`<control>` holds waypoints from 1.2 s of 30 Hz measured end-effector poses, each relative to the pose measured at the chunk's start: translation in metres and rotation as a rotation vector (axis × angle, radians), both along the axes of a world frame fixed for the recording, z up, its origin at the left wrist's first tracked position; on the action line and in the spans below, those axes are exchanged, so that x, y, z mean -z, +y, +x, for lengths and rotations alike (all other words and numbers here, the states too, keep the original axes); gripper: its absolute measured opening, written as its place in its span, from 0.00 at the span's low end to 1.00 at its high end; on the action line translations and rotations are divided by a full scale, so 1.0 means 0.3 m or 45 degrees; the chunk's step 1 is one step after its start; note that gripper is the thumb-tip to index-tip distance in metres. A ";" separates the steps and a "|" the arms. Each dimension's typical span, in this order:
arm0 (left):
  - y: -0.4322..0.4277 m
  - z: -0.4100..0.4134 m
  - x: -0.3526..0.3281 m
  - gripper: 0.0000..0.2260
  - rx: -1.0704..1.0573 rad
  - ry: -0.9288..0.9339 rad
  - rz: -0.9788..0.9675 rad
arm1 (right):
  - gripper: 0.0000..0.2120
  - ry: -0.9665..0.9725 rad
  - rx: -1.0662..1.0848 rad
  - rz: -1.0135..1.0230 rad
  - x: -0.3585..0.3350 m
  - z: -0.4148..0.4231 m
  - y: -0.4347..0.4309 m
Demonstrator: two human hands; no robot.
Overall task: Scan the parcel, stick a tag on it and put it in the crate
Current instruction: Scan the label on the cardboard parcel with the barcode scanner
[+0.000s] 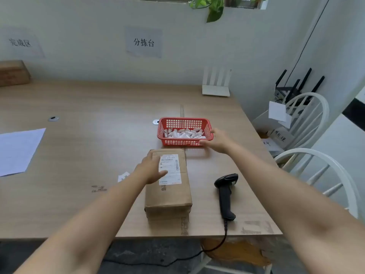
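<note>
A brown cardboard parcel (167, 192) with a white shipping label (171, 167) lies on the wooden table (88, 151) near its front edge. My left hand (151, 169) rests flat on the parcel's top left, fingers spread over the label. My right hand (216, 142) is open at the right front corner of a red mesh basket (169, 142) that holds several small white tags (184, 133); it holds nothing. A black handheld scanner (226, 192) lies on the table to the right of the parcel, its cable hanging over the edge.
A white paper sheet (17, 151) lies at the left. A small paper slip (123, 176) sits beside my left forearm. A brown box (13, 73) stands at the far left back, a white router (216, 84) at the back right. White chairs (320, 165) stand to the right.
</note>
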State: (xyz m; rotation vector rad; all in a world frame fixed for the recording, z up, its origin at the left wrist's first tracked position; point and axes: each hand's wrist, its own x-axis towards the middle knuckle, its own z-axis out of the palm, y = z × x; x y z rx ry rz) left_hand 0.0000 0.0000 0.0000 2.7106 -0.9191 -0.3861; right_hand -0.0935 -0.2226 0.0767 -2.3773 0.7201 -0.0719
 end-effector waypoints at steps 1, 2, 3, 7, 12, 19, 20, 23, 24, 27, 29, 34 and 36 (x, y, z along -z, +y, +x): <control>0.001 -0.007 0.020 0.34 0.012 0.038 0.059 | 0.28 0.055 0.004 -0.055 0.022 -0.014 0.009; 0.000 -0.014 0.031 0.37 0.042 0.059 0.130 | 0.28 0.098 0.019 -0.111 0.045 -0.026 0.015; 0.004 -0.022 0.056 0.40 0.067 0.092 0.212 | 0.27 0.156 0.047 -0.141 0.083 -0.045 0.019; 0.003 -0.047 0.109 0.48 0.080 0.198 0.303 | 0.16 0.449 0.106 -0.153 0.218 -0.122 0.025; 0.001 -0.076 0.145 0.55 -0.010 0.287 0.154 | 0.12 0.740 0.155 -0.191 0.326 -0.209 0.015; 0.017 -0.084 0.188 0.58 -0.258 0.370 -0.196 | 0.33 0.713 0.471 -0.005 0.460 -0.264 0.047; 0.020 -0.085 0.193 0.57 -0.272 0.366 -0.243 | 0.34 0.636 0.544 0.046 0.474 -0.273 0.056; 0.031 -0.082 0.202 0.51 -0.308 0.357 -0.411 | 0.31 0.479 0.710 0.173 0.511 -0.301 0.071; 0.038 -0.079 0.202 0.51 -0.338 0.376 -0.464 | 0.31 0.464 0.745 0.211 0.520 -0.306 0.076; 0.063 -0.062 0.212 0.54 -0.440 0.466 -0.568 | 0.31 0.363 0.789 0.403 0.535 -0.291 0.099; 0.077 -0.051 0.222 0.57 -0.491 0.565 -0.610 | 0.26 0.140 0.791 0.611 0.524 -0.259 0.126; 0.114 -0.041 0.236 0.55 -0.459 0.839 -0.784 | 0.18 -0.168 0.480 0.820 0.440 -0.169 0.209; 0.120 -0.046 0.241 0.54 -0.437 0.946 -0.842 | 0.15 -0.198 0.359 0.812 0.417 -0.146 0.242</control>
